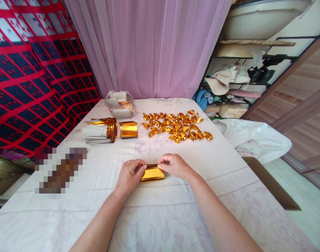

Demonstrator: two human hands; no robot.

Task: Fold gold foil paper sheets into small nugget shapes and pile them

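A gold foil paper sheet lies on the white cloth-covered table near the front. My left hand pinches its left end and my right hand pinches its upper right edge, both pressing it against the table. Farther back, a heap of several small folded gold paper pieces is spread across the middle of the table. At the back left sits a stack of unfolded gold-and-white sheets with a curled gold sheet beside it.
A clear plastic bag with white papers stands at the back left. A white plastic bag lies off the table's right edge. A pink curtain hangs behind, shelves stand at right, and a blurred patch sits at left.
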